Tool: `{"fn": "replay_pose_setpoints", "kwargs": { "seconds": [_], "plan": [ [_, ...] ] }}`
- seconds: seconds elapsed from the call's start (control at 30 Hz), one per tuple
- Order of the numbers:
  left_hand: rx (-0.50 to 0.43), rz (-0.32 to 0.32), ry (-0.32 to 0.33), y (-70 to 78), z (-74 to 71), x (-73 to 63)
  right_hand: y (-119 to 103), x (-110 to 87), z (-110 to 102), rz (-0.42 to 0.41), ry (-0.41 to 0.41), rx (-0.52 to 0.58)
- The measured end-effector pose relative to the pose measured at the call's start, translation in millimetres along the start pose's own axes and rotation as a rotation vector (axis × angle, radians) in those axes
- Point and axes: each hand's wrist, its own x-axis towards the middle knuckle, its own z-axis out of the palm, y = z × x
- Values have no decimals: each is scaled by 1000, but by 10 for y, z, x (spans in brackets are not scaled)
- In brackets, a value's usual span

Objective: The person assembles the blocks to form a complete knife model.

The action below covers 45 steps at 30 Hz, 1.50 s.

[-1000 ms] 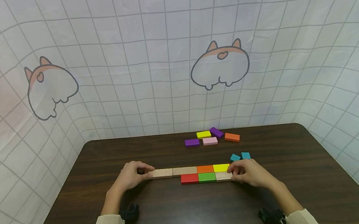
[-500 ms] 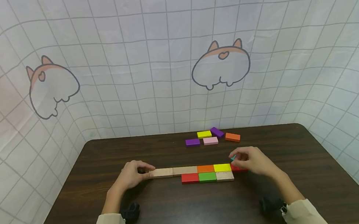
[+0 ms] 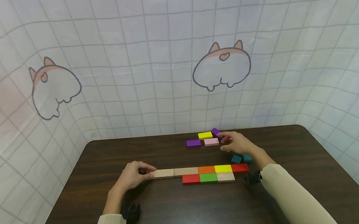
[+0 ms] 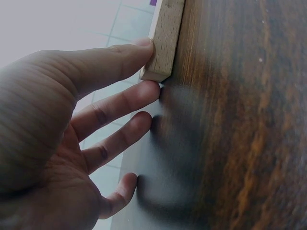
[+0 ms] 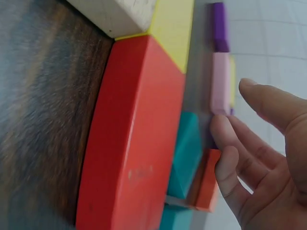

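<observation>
Dark, wood-grained surface [image 3: 165, 217] with the left hand [image 3: 131, 176] and right hand [image 3: 238, 144], fingers apart.
Left of the green block [image 3: 208, 178], the left hand's thumb and index finger touch the end of a wood block [image 4: 165, 38], pale, grained and square-edged; its other fingers spread loosely. Beyond and right of the green block, the right hand is half open and holds nothing, near a pink block [image 3: 211, 142]; contact with a purple block [image 3: 215, 132] I cannot tell. Smooth, flat and rectangular, a red block [image 3: 191, 179] adjoins the green block's left end.
</observation>
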Motion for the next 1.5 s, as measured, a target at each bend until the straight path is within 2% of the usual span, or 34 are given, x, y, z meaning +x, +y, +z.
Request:
{"fn": "replay_pose_setpoints", "kwargs": {
  "seconds": [0.27,0.5,0.7,0.8,1.03,1.3,1.5],
  "plan": [
    [-12,7,-4,3,5,5,-16,193,54,67,-38,-37],
    [-11,10,-4,-9,5,-2,-78,320,105,99,-15,-104],
    [-11,7,-5,1,12,-5,-91,347,169,110,2,-95],
    [-10,4,-1,7,6,-3,-102,322,178,92,-26,-86],
    [-11,2,-4,0,2,-2,-203,142,169,7,-67,-113],
    [-7,5,-7,3,-2,-1,-447,-267,129,-146,-41,-109],
    [-5,6,-7,1,0,7,-555,-571,222,-224,5,-126]
  ]
}}
